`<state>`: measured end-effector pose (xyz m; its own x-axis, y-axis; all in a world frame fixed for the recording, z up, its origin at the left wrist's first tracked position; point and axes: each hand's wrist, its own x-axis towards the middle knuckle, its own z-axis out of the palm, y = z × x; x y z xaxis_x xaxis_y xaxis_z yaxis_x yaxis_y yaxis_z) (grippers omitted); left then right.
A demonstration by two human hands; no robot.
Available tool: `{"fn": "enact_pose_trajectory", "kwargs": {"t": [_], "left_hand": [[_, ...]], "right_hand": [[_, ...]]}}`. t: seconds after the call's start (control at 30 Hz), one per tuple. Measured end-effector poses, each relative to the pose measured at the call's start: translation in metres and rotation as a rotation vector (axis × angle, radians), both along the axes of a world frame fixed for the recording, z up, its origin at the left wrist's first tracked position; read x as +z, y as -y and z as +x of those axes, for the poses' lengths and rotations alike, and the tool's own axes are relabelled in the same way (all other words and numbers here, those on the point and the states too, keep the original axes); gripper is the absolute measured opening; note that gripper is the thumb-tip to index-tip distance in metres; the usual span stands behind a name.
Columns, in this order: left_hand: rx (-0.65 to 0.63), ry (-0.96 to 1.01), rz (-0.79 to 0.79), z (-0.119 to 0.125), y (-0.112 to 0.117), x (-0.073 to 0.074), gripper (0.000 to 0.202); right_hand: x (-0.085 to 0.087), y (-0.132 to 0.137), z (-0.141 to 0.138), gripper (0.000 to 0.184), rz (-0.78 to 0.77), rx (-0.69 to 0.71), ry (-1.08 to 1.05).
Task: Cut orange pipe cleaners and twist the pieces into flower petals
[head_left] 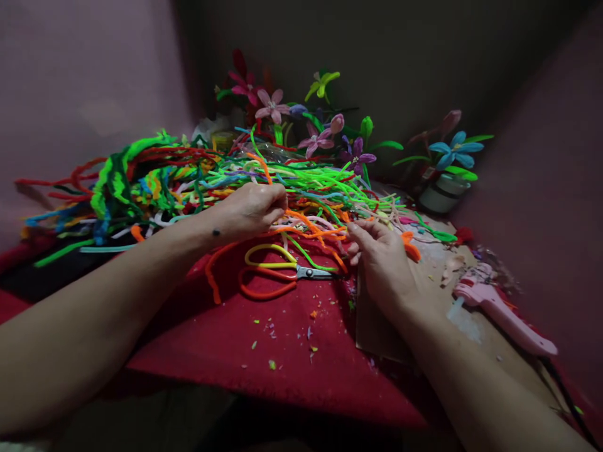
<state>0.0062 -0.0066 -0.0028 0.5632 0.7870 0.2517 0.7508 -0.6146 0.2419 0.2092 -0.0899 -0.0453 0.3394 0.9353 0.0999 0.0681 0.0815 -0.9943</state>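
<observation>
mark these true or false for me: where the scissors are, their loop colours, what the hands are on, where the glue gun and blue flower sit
1. The scissors lie on the red cloth. True.
2. Both loops of the scissors are blue. False: one loop is yellow, the other red-orange.
3. The left hand pinches an orange strip. True.
4. The right hand grips the pink glue gun. False: the pink glue gun lies apart, to the right of that hand.
5. The blue flower is at the far left. False: it is on the right, above a jar.
</observation>
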Motion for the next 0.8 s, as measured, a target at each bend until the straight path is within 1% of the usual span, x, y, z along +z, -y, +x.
{"fn": "enact_pose_trajectory", "kwargs": {"t": [0.07, 0.13, 0.23, 0.33, 0.37, 0.43, 0.53, 0.6, 0.73, 0.8], "left_hand": [[-0.009, 0.049, 0.007, 0.000, 0.001, 0.000, 0.016], [-0.036, 0.108, -0.010, 0.001, 0.004, 0.001, 0.016], [-0.130, 0.212, -0.048, 0.004, 0.013, 0.004, 0.013], [-0.206, 0.318, -0.053, 0.006, 0.019, 0.007, 0.010], [-0.203, 0.364, -0.044, 0.006, 0.020, 0.008, 0.009], [-0.154, 0.478, -0.018, 0.006, 0.018, 0.006, 0.007], [-0.080, 0.634, 0.035, 0.006, 0.011, 0.001, 0.005], [-0.090, 0.662, 0.068, 0.007, 0.008, -0.003, 0.004], [-0.197, 0.656, 0.067, 0.012, 0.011, -0.007, 0.006], [-0.232, 0.656, 0.068, 0.014, 0.014, -0.008, 0.007]], "right_hand": [[0.001, 0.000, -0.001, 0.032, -0.072, 0.046, -0.063], [0.001, 0.000, -0.001, 0.035, -0.101, 0.089, -0.091], [0.001, -0.002, -0.002, 0.033, -0.136, 0.145, -0.114], [-0.001, -0.003, -0.002, 0.028, -0.162, 0.145, -0.094], [0.000, -0.003, -0.002, 0.027, -0.167, 0.140, -0.072], [0.001, -0.003, -0.003, 0.023, -0.178, 0.140, -0.021], [0.004, -0.002, -0.005, 0.020, -0.188, 0.156, 0.021], [0.005, -0.001, -0.006, 0.021, -0.158, 0.166, -0.013], [0.003, 0.000, -0.006, 0.030, -0.102, 0.198, -0.125], [0.001, -0.001, -0.005, 0.028, -0.071, 0.185, -0.162]]}}
